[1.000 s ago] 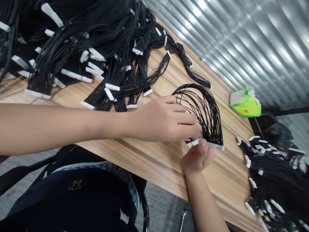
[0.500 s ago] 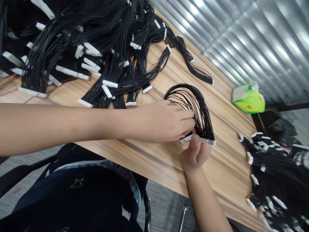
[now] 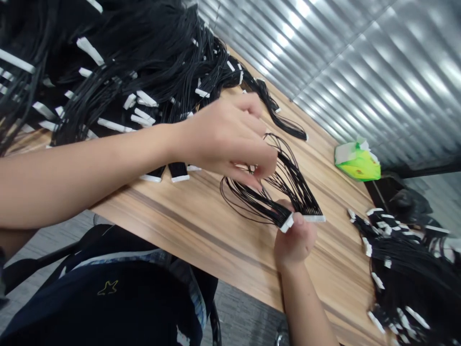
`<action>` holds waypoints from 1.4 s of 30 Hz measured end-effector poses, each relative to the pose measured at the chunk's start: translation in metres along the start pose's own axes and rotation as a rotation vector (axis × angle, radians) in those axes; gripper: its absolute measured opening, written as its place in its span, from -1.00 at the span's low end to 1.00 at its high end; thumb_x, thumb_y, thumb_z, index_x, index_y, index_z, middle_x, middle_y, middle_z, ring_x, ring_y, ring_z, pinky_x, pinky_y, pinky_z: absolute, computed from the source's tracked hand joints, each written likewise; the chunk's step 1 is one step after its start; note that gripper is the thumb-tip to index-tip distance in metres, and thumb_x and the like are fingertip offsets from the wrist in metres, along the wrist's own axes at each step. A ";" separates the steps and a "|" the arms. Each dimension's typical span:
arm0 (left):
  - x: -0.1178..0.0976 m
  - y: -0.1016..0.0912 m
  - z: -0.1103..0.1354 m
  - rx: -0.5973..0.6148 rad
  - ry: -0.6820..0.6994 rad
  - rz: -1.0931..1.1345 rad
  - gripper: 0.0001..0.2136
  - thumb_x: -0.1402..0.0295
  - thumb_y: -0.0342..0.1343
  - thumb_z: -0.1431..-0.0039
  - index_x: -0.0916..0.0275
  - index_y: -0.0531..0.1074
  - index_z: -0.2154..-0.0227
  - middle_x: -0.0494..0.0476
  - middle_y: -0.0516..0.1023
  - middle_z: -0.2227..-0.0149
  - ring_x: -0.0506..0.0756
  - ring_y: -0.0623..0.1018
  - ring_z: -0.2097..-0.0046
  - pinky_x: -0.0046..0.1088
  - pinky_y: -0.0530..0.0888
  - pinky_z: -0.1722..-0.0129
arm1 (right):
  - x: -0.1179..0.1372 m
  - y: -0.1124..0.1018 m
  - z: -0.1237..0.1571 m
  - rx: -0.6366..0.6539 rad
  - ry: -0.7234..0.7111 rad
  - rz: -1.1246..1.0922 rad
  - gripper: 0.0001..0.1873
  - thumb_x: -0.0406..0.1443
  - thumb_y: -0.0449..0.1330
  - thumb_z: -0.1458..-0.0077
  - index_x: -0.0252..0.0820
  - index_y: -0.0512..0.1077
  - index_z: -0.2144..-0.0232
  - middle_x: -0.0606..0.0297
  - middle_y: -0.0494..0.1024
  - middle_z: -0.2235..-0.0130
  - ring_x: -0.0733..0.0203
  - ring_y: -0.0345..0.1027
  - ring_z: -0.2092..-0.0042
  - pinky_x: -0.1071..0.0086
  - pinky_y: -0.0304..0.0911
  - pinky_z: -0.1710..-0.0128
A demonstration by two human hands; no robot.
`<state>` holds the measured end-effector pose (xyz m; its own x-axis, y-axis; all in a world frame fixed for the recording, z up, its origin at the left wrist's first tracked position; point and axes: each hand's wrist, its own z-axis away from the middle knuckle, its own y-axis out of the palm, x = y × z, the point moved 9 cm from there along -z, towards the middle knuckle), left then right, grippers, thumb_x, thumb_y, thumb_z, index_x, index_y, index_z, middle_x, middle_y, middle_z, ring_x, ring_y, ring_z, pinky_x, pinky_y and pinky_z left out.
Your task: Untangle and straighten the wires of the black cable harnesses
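Note:
A looped harness of thin black wires (image 3: 300, 185) has a white connector at each end. My right hand (image 3: 296, 238) pinches it near the two connectors, which lie side by side with the thumb between them. The wires rise from there and fan out in a loose loop. Above the table, my left hand (image 3: 230, 139) is among the loop's wires, its thumb and forefinger curled close together on some of them. The fingers partly hide the top of the loop; exactly which strands they grip is not visible.
A large heap of black wire harnesses (image 3: 144, 53) with white connectors covers the table's far left. Another pile of harnesses (image 3: 410, 274) lies at the right. A green tissue pack (image 3: 358, 163) stands near the corrugated metal panel (image 3: 324, 62) at the back.
My left hand has moved up and away from the connectors, and the wires have spread apart. My right hand still holds the connector ends, now turned more apart. The view has shifted slightly.

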<state>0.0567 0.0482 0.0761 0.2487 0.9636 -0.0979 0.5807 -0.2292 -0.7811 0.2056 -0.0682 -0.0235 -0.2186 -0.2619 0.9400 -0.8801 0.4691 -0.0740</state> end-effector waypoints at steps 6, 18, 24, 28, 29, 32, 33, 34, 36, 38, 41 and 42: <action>0.032 -0.023 0.015 -0.324 -0.245 -0.141 -0.77 0.22 -0.04 -0.38 0.11 0.51 0.17 -0.03 0.60 0.35 -0.02 0.59 0.25 -0.36 0.41 0.03 | -0.005 0.013 0.009 0.166 0.000 -0.076 -0.75 -0.12 0.10 -0.26 -0.09 0.44 0.38 0.34 0.35 0.45 0.20 0.25 0.43 0.32 0.18 0.44; 0.049 0.028 0.016 -0.120 -0.481 0.838 -0.78 0.36 -0.02 -0.40 0.25 0.53 0.13 0.07 0.68 0.20 -0.08 0.64 0.13 -0.62 0.52 0.04 | -0.022 0.016 0.032 0.386 -0.011 0.040 -0.65 -0.03 0.00 -0.30 -0.05 0.49 0.27 0.21 0.50 0.39 0.02 0.40 0.35 0.13 0.35 0.31; 0.054 0.061 0.022 -0.003 -0.698 1.128 -0.76 0.25 0.07 -0.35 0.30 0.56 0.17 0.14 0.68 0.19 -0.04 0.65 0.22 -0.57 0.56 0.15 | 0.004 0.039 0.024 0.540 -0.112 0.080 -0.72 -0.13 -0.01 -0.32 -0.06 0.40 0.35 0.26 0.39 0.44 0.10 0.26 0.42 0.20 0.21 0.39; 0.060 0.073 0.029 0.171 -0.688 0.799 -0.69 0.18 0.05 -0.34 0.28 0.60 0.26 0.07 0.69 0.31 -0.10 0.61 0.34 -0.66 0.44 0.28 | 0.030 0.064 0.023 0.695 -0.209 0.158 -0.68 -0.15 -0.07 -0.36 -0.08 0.34 0.40 0.34 0.31 0.50 0.19 0.19 0.48 0.26 0.14 0.43; 0.061 0.074 0.030 0.191 -0.670 0.735 -0.69 0.17 0.07 -0.32 0.26 0.61 0.35 0.03 0.67 0.39 -0.12 0.57 0.40 -0.67 0.38 0.34 | 0.032 0.065 0.024 0.697 -0.204 0.155 -0.66 -0.15 -0.07 -0.36 -0.08 0.34 0.41 0.34 0.32 0.50 0.20 0.19 0.49 0.27 0.13 0.44; 0.053 0.078 0.030 0.246 -0.614 0.740 -0.66 0.17 0.16 -0.25 0.26 0.56 0.56 -0.02 0.58 0.56 -0.14 0.47 0.50 -0.65 0.27 0.45 | 0.024 0.059 0.025 0.634 -0.089 0.065 -0.68 -0.11 0.01 -0.31 -0.09 0.39 0.42 0.34 0.34 0.52 0.20 0.19 0.51 0.26 0.16 0.45; 0.049 0.080 0.029 0.259 -0.602 0.778 -0.66 0.17 0.16 -0.25 0.27 0.54 0.57 -0.02 0.56 0.58 -0.13 0.45 0.52 -0.64 0.27 0.47 | 0.017 0.055 0.026 0.596 -0.026 0.015 -0.67 -0.08 0.04 -0.29 -0.08 0.40 0.43 0.34 0.35 0.53 0.19 0.19 0.52 0.24 0.17 0.45; 0.044 0.081 0.029 0.265 -0.593 0.824 -0.66 0.16 0.15 -0.25 0.28 0.54 0.55 -0.02 0.54 0.58 -0.12 0.45 0.53 -0.64 0.29 0.48 | 0.011 0.051 0.025 0.550 0.040 -0.038 -0.65 -0.04 0.06 -0.27 -0.08 0.41 0.44 0.33 0.35 0.54 0.18 0.18 0.53 0.24 0.18 0.47; 0.037 0.083 0.028 0.259 -0.585 0.915 -0.65 0.11 0.12 -0.28 0.30 0.56 0.45 0.01 0.56 0.54 -0.09 0.47 0.51 -0.63 0.35 0.47 | 0.003 0.044 0.022 0.448 0.142 -0.124 -0.59 0.04 0.08 -0.22 -0.07 0.37 0.51 0.35 0.30 0.58 0.18 0.16 0.56 0.23 0.17 0.51; 0.031 0.084 0.027 0.251 -0.568 0.987 -0.62 0.05 0.10 -0.29 0.31 0.58 0.33 0.08 0.62 0.43 -0.07 0.51 0.46 -0.59 0.43 0.42 | 0.003 0.041 0.015 0.370 0.184 -0.155 -0.52 0.10 0.11 -0.16 -0.07 0.29 0.60 0.39 0.21 0.63 0.19 0.12 0.58 0.24 0.16 0.54; 0.023 0.083 0.025 0.251 -0.526 1.016 -0.59 0.02 0.15 -0.25 0.33 0.60 0.26 0.12 0.66 0.34 -0.06 0.52 0.39 -0.56 0.50 0.32 | 0.016 0.045 0.004 0.347 0.161 -0.179 -0.46 0.10 0.14 -0.12 -0.07 0.15 0.68 0.43 0.09 0.66 0.23 0.05 0.59 0.29 0.08 0.56; 0.024 0.080 0.025 0.220 -0.536 0.992 -0.59 0.01 0.18 -0.23 0.35 0.60 0.28 0.11 0.65 0.37 -0.07 0.50 0.40 -0.57 0.50 0.33 | 0.020 0.048 0.003 0.361 0.155 -0.206 -0.45 0.08 0.14 -0.13 -0.08 0.12 0.68 0.44 0.08 0.66 0.24 0.03 0.59 0.31 0.05 0.57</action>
<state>0.0902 0.0561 -0.0043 0.1285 0.3186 -0.9391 0.1524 -0.9421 -0.2987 0.1580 -0.0531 -0.0094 0.0181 -0.1765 0.9841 -0.9955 0.0885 0.0342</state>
